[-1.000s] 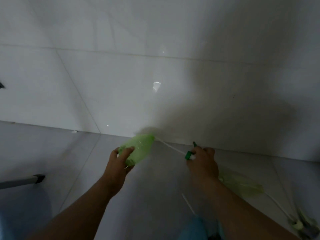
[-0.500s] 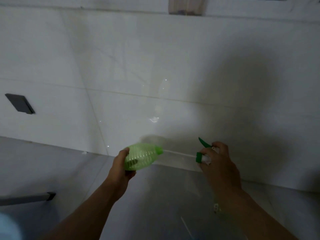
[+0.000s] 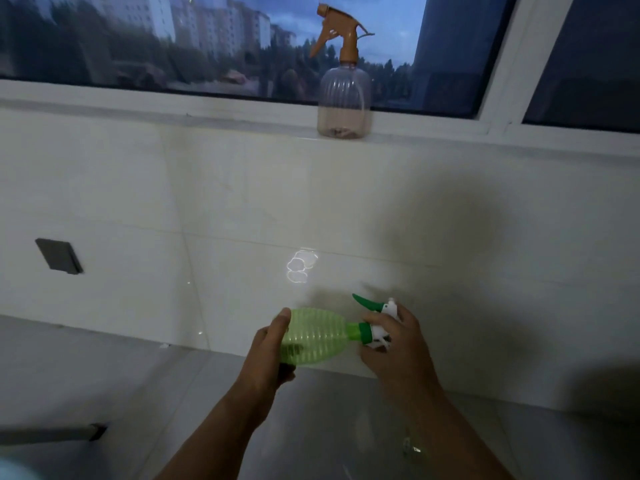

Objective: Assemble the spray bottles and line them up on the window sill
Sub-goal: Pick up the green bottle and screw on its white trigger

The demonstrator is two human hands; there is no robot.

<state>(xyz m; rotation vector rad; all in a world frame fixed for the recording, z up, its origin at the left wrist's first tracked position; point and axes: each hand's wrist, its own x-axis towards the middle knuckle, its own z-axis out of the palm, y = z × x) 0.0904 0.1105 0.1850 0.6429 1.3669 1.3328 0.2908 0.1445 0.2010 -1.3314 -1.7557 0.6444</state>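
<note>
My left hand grips the base of a ribbed green bottle lying on its side in the air, neck pointing right. My right hand holds the white and green spray head seated at the bottle's neck, its green trigger sticking up to the left. An assembled clear bottle with an orange spray head stands upright on the white window sill, above and slightly right of my hands.
A white tiled wall runs below the sill down to a grey tiled floor. A dark wall plate sits at the left. A grey bar pokes in at the lower left.
The spray head's tube has slid fully into the green bottle and the head now meets the neck. My view has tilted up, bringing the window sill and orange bottle into sight.
</note>
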